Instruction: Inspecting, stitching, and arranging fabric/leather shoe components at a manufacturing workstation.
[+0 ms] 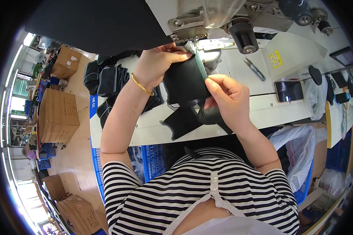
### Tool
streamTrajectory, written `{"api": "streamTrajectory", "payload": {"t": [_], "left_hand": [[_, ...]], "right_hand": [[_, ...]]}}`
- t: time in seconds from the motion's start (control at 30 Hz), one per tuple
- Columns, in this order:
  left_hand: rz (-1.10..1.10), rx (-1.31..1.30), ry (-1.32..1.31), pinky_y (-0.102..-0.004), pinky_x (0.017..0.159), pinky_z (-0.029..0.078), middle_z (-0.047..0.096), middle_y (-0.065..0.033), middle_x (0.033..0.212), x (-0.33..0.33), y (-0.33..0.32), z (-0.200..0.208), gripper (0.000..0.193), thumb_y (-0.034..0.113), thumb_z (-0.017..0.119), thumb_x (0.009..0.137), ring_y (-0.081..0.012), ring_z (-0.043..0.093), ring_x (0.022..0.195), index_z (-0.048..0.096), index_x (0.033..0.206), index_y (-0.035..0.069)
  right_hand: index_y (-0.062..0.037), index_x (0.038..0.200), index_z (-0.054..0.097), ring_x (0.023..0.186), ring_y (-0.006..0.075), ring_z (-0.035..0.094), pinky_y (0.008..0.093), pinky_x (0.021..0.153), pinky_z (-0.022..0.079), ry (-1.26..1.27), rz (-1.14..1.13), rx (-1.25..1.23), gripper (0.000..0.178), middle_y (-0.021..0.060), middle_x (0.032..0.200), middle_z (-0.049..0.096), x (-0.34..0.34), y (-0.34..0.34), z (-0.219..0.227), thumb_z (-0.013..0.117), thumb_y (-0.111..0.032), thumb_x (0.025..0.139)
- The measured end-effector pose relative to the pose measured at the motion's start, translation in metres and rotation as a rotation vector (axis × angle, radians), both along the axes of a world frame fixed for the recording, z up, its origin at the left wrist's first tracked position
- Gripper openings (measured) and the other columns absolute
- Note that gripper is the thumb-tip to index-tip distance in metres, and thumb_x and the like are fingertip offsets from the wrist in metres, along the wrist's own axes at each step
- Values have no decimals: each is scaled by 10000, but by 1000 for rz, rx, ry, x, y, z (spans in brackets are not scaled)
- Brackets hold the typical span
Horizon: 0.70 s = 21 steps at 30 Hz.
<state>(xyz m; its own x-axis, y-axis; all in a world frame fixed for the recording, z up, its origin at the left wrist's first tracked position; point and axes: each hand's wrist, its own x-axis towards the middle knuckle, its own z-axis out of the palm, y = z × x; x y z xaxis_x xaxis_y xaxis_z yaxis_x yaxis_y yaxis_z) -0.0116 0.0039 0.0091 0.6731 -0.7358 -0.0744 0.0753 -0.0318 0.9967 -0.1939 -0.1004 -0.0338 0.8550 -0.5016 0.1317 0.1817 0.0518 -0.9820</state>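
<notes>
Beneath the sewing machine, a black fabric piece is stretched between my hands, its right edge lined with a grey-green strip. My left hand pinches its upper edge close to the machine's needle area, thumb on top. Lower down, my right hand grips the right edge between thumb and fingers. More black fabric hangs from the piece and lies on the white table toward me. Where exactly the needle meets the cloth is hidden.
Stacked black pieces lie at the left of the table. Thread snips and a phone rest to the right. A blue basket stands below the table edge, and cardboard boxes sit on the floor at left.
</notes>
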Motion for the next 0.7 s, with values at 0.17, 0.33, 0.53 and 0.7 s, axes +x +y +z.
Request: {"api": "streamTrajectory", "payload": {"t": [0.17, 0.33, 0.53, 0.7], "left_hand": [[-52, 14, -17, -264, 884, 500, 700, -108, 993, 6, 1, 0, 232, -28, 683, 830, -155, 663, 923, 636, 1055, -62], [-115, 65, -66, -256, 766, 492, 693, -72, 836, 15, 2, -1, 149, -21, 766, 762, -127, 643, 795, 644, 836, 22], [-98, 25, -1, -265, 801, 508, 699, -82, 840, 5, -2, 7, 128, -55, 737, 769, -152, 660, 814, 638, 782, 25], [-115, 100, 1, -266, 928, 466, 697, -80, 1017, 14, 3, 1, 222, -20, 692, 838, -156, 646, 973, 650, 1056, -28]], "right_hand": [[32, 974, 670, 576, 73, 633, 192, 530, 474, 13, 30, 40, 188, 51, 703, 672, -5, 0, -4, 592, -139, 965], [23, 979, 673, 599, 76, 652, 188, 540, 489, 52, 109, 77, 191, 81, 776, 718, -7, -1, -3, 586, -147, 969], [17, 978, 672, 607, 78, 653, 183, 543, 488, 45, 98, 38, 188, 88, 791, 724, -8, -2, -5, 575, -145, 975], [47, 1023, 651, 590, 85, 638, 183, 535, 474, 29, 100, 86, 196, 118, 802, 719, -9, -1, -7, 571, -126, 977]]}}
